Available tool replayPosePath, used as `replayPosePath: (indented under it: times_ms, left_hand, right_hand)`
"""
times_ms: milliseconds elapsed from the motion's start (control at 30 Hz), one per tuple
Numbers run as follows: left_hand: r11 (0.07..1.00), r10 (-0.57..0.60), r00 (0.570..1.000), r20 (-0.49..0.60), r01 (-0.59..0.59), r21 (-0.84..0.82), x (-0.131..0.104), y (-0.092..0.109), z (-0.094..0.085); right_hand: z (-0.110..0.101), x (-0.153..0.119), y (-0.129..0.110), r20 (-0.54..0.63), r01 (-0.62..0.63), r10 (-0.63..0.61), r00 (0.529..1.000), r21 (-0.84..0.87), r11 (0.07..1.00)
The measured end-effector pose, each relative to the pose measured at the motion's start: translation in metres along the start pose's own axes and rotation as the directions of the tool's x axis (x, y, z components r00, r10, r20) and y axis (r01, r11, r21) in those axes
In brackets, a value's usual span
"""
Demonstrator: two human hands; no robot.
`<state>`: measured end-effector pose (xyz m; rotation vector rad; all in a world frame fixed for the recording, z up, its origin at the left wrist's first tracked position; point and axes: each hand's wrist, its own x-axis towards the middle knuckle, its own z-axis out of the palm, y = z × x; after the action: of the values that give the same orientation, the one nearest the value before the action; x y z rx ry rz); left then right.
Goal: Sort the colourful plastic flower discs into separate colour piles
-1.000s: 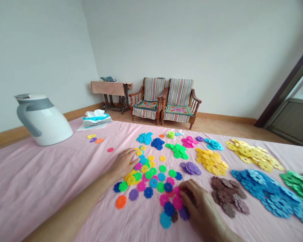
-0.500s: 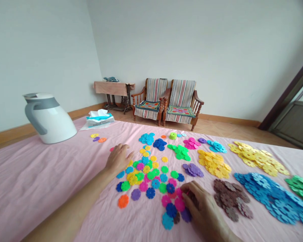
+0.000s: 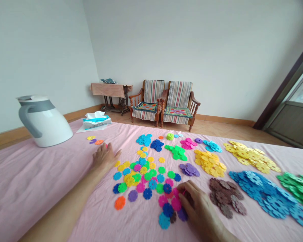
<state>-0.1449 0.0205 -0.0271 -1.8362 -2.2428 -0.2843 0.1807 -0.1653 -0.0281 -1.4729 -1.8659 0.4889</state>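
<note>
Flat on the pink cloth, my left hand [image 3: 104, 157] has its thumb stretched away from the fingers. At its fingertips a small pink disc [image 3: 106, 145] shows, partly covered, close to an orange disc [image 3: 99, 142]. My right hand [image 3: 194, 201] is curled at the near right of the mixed pile, with thumb and forefinger together on a pink flower-shaped disc [image 3: 184, 192], mostly hidden by the fingers. Beside that hand lie a pink disc [image 3: 176, 203], a dark blue disc [image 3: 168, 210] and a purple disc [image 3: 182, 214]. Mixed discs [image 3: 147, 174] spread between my hands.
Sorted piles stand to the right: brown [image 3: 226, 196], blue [image 3: 267, 195], yellow [image 3: 209, 163], purple [image 3: 190, 169] and green [image 3: 176, 153]. A white jug [image 3: 52, 126] and a tissue pack [image 3: 97, 121] stand at the left. Two wooden armchairs [image 3: 179, 101] are beyond the table.
My left hand has moved left and lies flatter, and the pink disc at its fingertips has shifted towards the small orange, purple and yellow group. My right hand stays at the same pieces.
</note>
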Motion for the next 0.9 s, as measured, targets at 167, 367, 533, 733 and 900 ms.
replayPosePath:
  times_ms: [167, 367, 533, 733, 900]
  left_hand:
    - [0.997, -0.071, 0.996, -0.053, 0.071, -0.015, 0.002, -0.002, 0.006]
    - [0.93, 0.286, 0.945, -0.157, -0.313, -0.193, -0.008, 0.015, 0.006]
    - [0.69, 0.605, 0.791, -0.095, -0.58, -0.433, -0.028, 0.053, 0.0]
    - [0.687, 0.668, 0.744, 0.03, -0.6, -0.41, -0.03, 0.087, 0.005]
    - [0.61, 0.753, 0.653, 0.082, -0.646, -0.458, -0.04, 0.081, -0.009]
  right_hand:
    - [0.002, 0.002, 0.004, -0.003, 0.01, -0.01, 1.0, -0.001, 1.0]
    - [0.002, 0.0, 0.005, 0.005, 0.007, -0.007, 1.0, 0.031, 1.0]
    - [0.003, 0.0, 0.003, 0.014, -0.003, 0.002, 1.0, 0.053, 0.999]
    - [0.001, -0.001, 0.001, 0.017, -0.004, 0.004, 1.0, 0.046, 0.999]
    - [0.0, -0.001, 0.0, 0.014, -0.005, 0.005, 1.0, 0.05, 0.999]
